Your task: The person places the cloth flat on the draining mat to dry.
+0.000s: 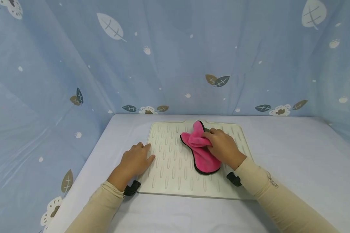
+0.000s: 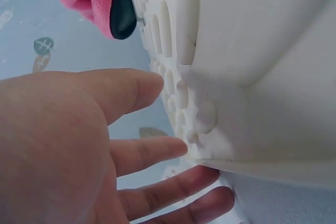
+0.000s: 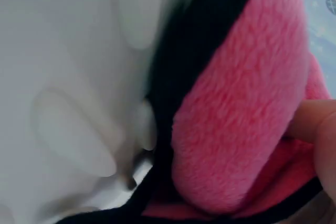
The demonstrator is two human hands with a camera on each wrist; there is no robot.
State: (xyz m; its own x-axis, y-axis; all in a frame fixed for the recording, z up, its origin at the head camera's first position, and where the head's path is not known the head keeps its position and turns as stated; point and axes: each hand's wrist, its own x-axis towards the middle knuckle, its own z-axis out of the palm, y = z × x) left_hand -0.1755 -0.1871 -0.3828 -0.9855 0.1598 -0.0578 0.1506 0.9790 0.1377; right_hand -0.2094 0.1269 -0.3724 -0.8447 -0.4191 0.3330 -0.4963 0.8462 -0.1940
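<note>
A cream plastic board with rows of raised oblong ridges lies on the white table. Bunched in my right hand is a pink plush cloth with dark edging, resting on the right half of the board. The right wrist view shows the pink cloth close up, its folds pinched by the fingers. My left hand rests at the board's left edge, fingers spread. In the left wrist view the left fingers lie along the edge of the ridged board.
Blue curtains printed with leaves and flowers hang behind the table and at both sides. The white tabletop extends around the board. A black band is on the left wrist, another black piece by the right wrist.
</note>
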